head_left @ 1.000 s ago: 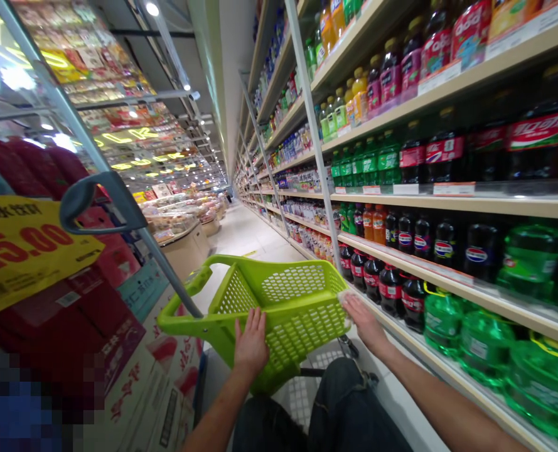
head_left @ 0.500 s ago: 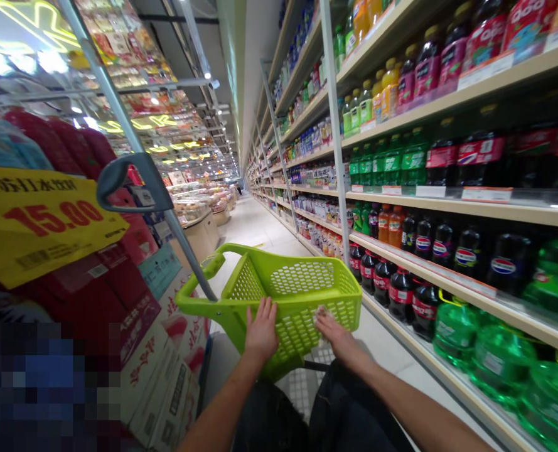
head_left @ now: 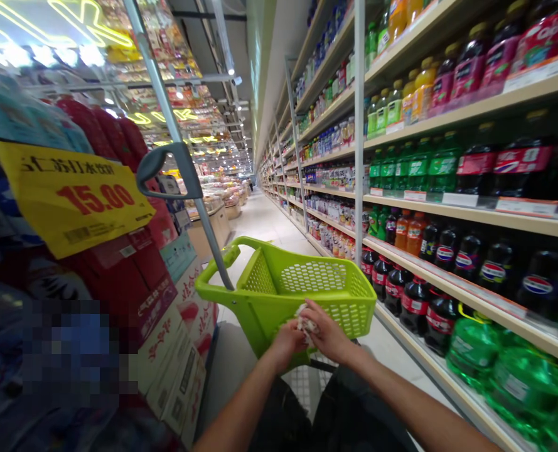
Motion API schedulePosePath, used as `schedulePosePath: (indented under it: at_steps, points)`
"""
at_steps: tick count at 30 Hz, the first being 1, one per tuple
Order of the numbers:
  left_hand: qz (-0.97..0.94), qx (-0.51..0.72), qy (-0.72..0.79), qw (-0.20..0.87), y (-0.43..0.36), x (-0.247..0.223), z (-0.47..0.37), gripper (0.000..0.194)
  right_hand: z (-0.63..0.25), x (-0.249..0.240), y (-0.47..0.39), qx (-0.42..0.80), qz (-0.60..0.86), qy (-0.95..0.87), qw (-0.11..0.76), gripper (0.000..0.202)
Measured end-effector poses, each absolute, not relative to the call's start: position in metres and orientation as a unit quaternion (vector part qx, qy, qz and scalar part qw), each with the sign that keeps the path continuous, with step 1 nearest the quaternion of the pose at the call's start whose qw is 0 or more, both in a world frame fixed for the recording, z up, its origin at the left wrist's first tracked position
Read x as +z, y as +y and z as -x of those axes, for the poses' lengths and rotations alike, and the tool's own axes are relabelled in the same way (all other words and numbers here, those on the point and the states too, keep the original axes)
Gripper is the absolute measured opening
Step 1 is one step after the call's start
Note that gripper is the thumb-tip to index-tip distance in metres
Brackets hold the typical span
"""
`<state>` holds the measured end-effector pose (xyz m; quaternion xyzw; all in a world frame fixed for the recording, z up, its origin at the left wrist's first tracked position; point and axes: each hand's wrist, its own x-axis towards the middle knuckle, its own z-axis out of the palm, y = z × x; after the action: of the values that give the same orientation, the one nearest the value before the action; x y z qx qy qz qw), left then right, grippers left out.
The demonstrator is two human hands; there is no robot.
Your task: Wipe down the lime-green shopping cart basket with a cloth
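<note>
In front of my knees, both hands meet at the near side of a green plastic shopping cart (head_left: 255, 323). Between them is a crumpled whitish cloth or tissue (head_left: 307, 319) with reddish-brown marks. My right hand (head_left: 329, 334) is closed around it from the right, fingers bent over its top. From the left, my left hand (head_left: 288, 343) pinches its lower edge, fingertips partly hidden. The cart's perforated basket is right behind my hands. A grey metal pole with a grey looped handle (head_left: 184, 169) rises at the cart's left end.
Shelves (head_left: 448, 245) of bottled drinks run along the right, with large green bottles (head_left: 514, 376) at the bottom. Stacked cartons (head_left: 166, 370) stand close on the left beneath a yellow price sign (head_left: 90, 198). A pale floor aisle (head_left: 255, 216) stretches ahead between them.
My left hand has left the cart's side, moved right and closed on the crumpled cloth. My right hand has come left with the cloth to meet it. The view has shifted slightly left.
</note>
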<state>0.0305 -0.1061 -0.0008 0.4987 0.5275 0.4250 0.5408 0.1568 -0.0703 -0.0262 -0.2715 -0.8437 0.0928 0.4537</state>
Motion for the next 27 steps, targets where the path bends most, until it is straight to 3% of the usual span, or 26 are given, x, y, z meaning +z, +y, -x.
schedulePosePath:
  at_steps: [2, 5, 7, 9, 12, 14, 19, 25, 27]
  points:
    - [-0.575, 0.381, 0.565, 0.454, -0.105, 0.011, -0.018, 0.035, -0.154, -0.019, -0.059, 0.03, 0.257, -0.853, 0.453, 0.036]
    - [-0.696, 0.32, 0.627, 0.144, -0.103, 0.034, 0.007, 0.045, -0.153, -0.024, -0.037, -0.088, 0.274, -0.833, 0.472, 0.037]
    - [-0.717, 0.24, 0.653, -0.038, -0.103, 0.047, 0.028, 0.052, -0.156, -0.047, -0.028, -0.133, 0.279, -0.833, 0.459, 0.036]
    - [-0.707, 0.141, 0.681, -0.128, -0.105, 0.053, 0.047, 0.059, -0.161, -0.08, -0.028, -0.15, 0.261, -0.857, 0.419, 0.034]
    - [-0.7, 0.036, 0.693, -0.168, -0.107, 0.052, 0.066, 0.064, -0.162, -0.11, -0.038, -0.145, 0.237, -0.894, 0.353, 0.031]
    - [-0.702, 0.017, 0.689, -0.176, -0.107, 0.05, 0.069, 0.064, -0.152, -0.101, -0.046, -0.134, 0.228, -0.903, 0.338, 0.03]
    - [-0.713, 0.034, 0.673, -0.194, -0.111, 0.048, 0.072, 0.062, -0.115, -0.044, -0.048, -0.122, 0.229, -0.888, 0.379, 0.035]
    - [-0.692, 0.076, 0.679, -0.232, -0.124, 0.043, 0.093, 0.063, -0.114, -0.08, -0.052, -0.07, 0.207, -0.936, 0.275, 0.03]
    - [-0.7, 0.076, 0.671, -0.234, -0.126, 0.041, 0.096, 0.062, -0.105, -0.07, -0.057, -0.074, 0.194, -0.934, 0.291, 0.031]
